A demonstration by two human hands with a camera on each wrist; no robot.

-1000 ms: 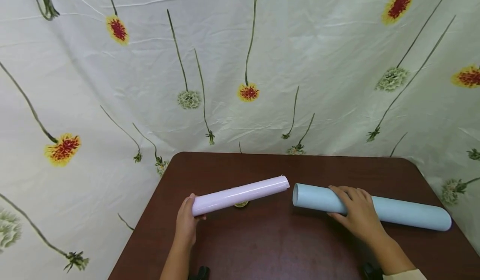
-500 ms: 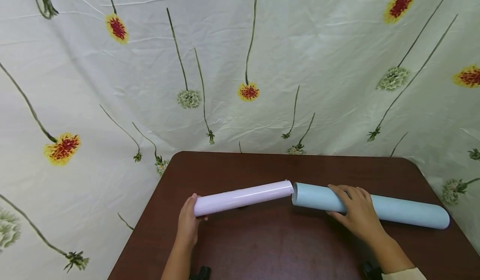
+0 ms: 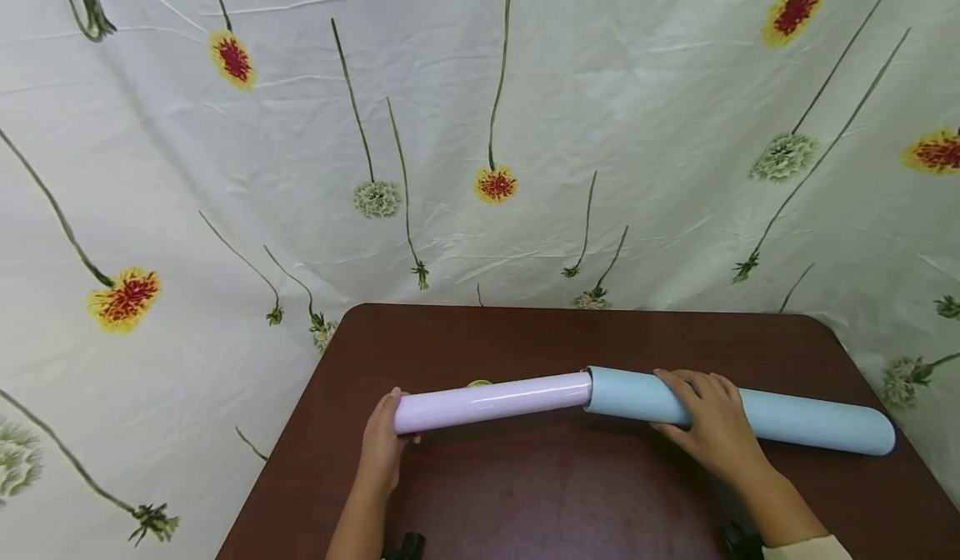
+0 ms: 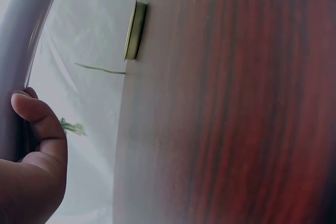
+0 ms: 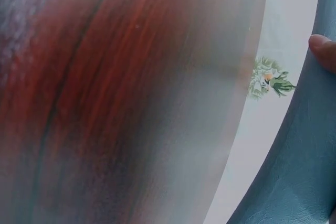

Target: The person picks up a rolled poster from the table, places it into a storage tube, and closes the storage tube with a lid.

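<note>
My left hand (image 3: 382,439) grips the left end of a glossy pale lilac roll (image 3: 487,402), perhaps a rolled sheet, and holds it above the table. At its right end the roll meets the open mouth of a light blue tube (image 3: 817,421), and its tip seems to be just inside the rim. My right hand (image 3: 712,422) is wrapped over the tube near its mouth, thumb on the near side. In the left wrist view the curled thumb and the lilac roll (image 4: 21,40) show at the left. The right wrist view has the blue tube (image 5: 299,156) with one fingertip on it.
Behind the roll, a round gold-coloured lid (image 4: 136,31) lies on the dark brown table (image 3: 525,493), mostly hidden in the head view. A white cloth with printed flowers (image 3: 450,127) hangs behind the table's far edge.
My left hand has moved slightly right, and the lilac roll's far end has come down and right from a gap to the tube's mouth. The tube has shifted slightly left.
</note>
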